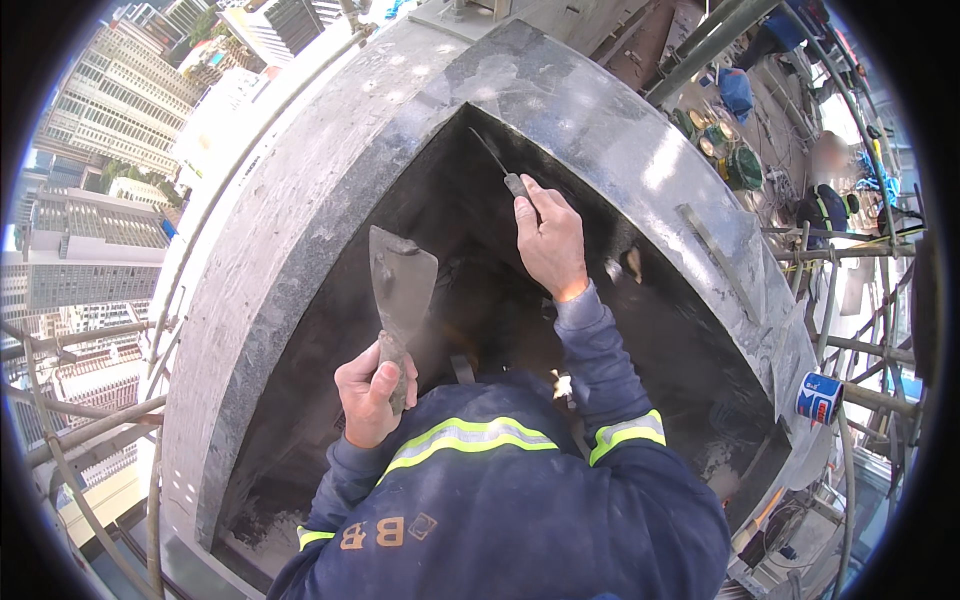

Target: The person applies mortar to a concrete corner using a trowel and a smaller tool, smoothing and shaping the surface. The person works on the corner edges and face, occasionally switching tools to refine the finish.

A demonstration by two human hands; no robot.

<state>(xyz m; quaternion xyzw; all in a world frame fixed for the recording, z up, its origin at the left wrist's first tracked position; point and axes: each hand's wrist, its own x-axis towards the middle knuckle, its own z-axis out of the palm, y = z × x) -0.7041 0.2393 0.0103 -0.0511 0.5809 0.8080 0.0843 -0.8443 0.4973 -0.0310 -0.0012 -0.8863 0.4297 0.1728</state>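
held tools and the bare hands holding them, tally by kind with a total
Wide-bladed scraper: 1, in the left hand
Thin-looking tool: 1, in the right hand
Bare hands: 2
Total: 4

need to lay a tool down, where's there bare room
Bare: the left ledge, between the dark opening and the scaffold poles, and the upper right ledge, above the flat strip; either may slope. Another hand could probably pass between the scraper and the right hand. The far right is crowded: buckets, more poles, a can.
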